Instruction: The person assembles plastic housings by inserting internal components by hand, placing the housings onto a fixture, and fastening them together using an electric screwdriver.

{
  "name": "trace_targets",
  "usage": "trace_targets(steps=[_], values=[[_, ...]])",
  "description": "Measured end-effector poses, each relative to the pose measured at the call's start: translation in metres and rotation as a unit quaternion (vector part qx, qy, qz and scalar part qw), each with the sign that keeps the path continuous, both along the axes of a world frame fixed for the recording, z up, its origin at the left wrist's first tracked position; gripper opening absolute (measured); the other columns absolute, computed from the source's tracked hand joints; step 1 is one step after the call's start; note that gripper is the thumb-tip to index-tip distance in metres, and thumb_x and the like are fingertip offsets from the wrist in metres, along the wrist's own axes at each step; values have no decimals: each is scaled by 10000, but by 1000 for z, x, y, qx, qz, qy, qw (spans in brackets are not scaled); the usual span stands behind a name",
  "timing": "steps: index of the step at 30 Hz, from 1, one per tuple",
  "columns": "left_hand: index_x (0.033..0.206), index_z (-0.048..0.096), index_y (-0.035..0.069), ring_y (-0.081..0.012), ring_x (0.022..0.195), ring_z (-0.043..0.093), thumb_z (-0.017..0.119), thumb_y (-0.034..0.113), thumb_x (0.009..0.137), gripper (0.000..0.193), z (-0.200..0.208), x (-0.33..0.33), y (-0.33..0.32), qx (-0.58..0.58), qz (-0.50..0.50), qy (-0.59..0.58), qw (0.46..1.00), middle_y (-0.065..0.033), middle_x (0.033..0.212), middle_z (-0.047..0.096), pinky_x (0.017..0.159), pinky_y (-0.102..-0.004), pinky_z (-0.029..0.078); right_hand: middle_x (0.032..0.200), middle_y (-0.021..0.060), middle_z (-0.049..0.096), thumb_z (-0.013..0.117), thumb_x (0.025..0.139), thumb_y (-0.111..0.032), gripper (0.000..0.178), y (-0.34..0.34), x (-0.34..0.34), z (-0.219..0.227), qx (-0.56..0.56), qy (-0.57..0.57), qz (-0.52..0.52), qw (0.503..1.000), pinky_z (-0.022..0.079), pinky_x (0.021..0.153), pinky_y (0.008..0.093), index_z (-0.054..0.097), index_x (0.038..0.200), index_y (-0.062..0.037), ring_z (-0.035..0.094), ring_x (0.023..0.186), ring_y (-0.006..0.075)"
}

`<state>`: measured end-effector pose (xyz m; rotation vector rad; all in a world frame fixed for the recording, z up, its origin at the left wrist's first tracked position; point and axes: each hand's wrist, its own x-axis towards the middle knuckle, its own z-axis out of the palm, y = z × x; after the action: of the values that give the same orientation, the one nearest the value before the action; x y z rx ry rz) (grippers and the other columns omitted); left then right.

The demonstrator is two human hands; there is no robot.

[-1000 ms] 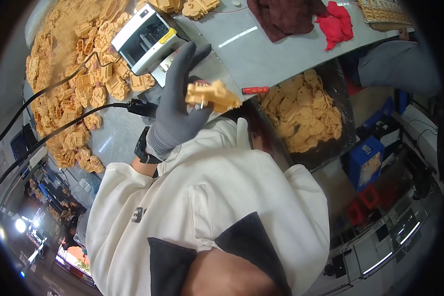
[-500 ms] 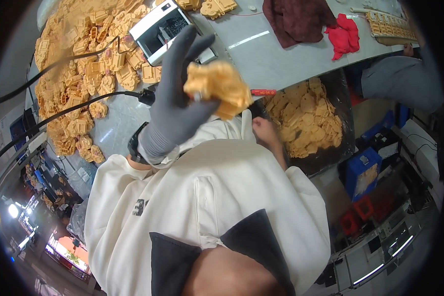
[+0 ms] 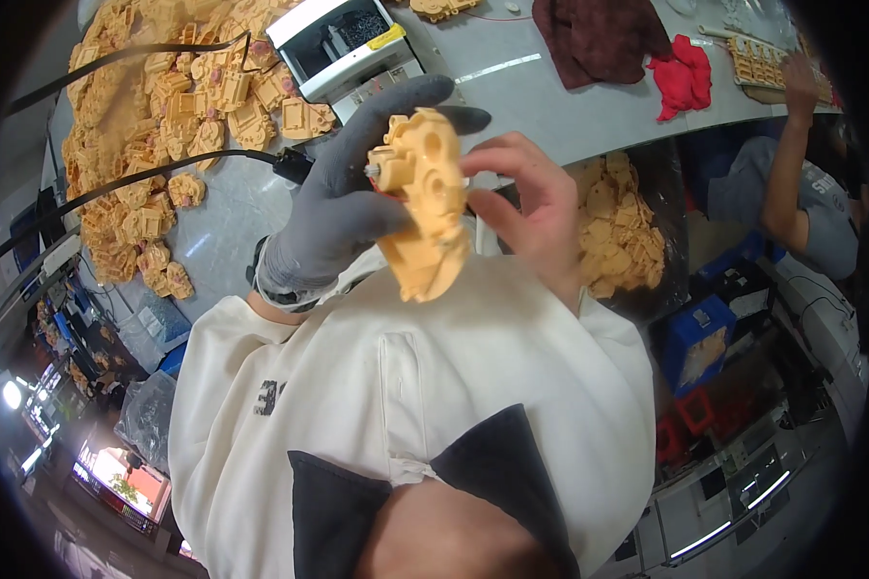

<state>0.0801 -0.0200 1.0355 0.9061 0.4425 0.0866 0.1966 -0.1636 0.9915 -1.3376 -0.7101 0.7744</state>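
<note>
My left hand (image 3: 343,198), in a grey glove, grips a yellow-orange moulded plastic housing (image 3: 434,193) with round recesses, upright in front of my chest. A small silver metal tip (image 3: 372,171) pokes from the stub on the housing's left side. At the housing's right edge is my bare right hand (image 3: 531,203), thumb and forefinger apart. The forefinger's tip reaches the housing's edge; whether it touches is hard to tell. Beyond my left hand stands a white box-shaped device (image 3: 333,48) with an open dark tray of small dark pieces.
Similar housings lie in a large heap (image 3: 164,96) on the left of the table. Flat yellow parts fill a black-lined bin (image 3: 623,236) at my right. Black cables (image 3: 154,169) cross the left side. A maroon cloth (image 3: 599,43), a red cloth (image 3: 683,79) and a co-worker's arm (image 3: 792,164) are farther right.
My right hand has risen from beside the bin to the housing. The housing has turned more upright in my left hand, showing its recesses. The co-worker's arm has come into fuller view.
</note>
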Motion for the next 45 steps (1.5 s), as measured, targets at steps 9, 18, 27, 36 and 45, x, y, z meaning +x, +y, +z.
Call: trace_targets(steps=[9,18,27,36,45], values=[[1354,305,15,-209,955,562,597,153,599,821,-6,-12,9,-410,-14,-181,894,-225,1306,426,812,-306,483,752,15,515,717,490,-80,321,20,-18,44,60,-398,-109,909,390,633,305,668,807,-92,450,718,221],[1349,311,11,-217,958,562,601,162,604,813,-17,-24,12,-320,19,-95,942,-230,1310,421,818,-311,482,705,-27,509,711,434,-67,299,30,-24,56,50,-411,-104,904,359,631,304,669,722,-137,463,697,198],[1344,316,8,-225,961,562,605,170,609,807,-18,-24,10,-240,46,-22,969,-234,1313,416,824,-315,480,666,-16,527,734,508,-22,225,31,-16,48,-7,-267,0,964,351,651,269,686,718,-85,476,660,154],[1306,353,5,-267,1092,528,571,100,581,763,2,-7,6,-75,73,-35,994,-242,1325,397,889,-338,471,671,1,564,729,609,-49,127,33,-26,32,-19,39,21,999,388,632,264,690,728,-70,511,626,118],[1322,341,11,-224,1105,510,566,97,567,793,-11,-10,10,20,91,-18,996,-207,1342,396,896,-300,434,733,34,569,686,641,1,111,42,-31,17,39,99,10,994,421,611,215,663,748,-20,525,646,89]])
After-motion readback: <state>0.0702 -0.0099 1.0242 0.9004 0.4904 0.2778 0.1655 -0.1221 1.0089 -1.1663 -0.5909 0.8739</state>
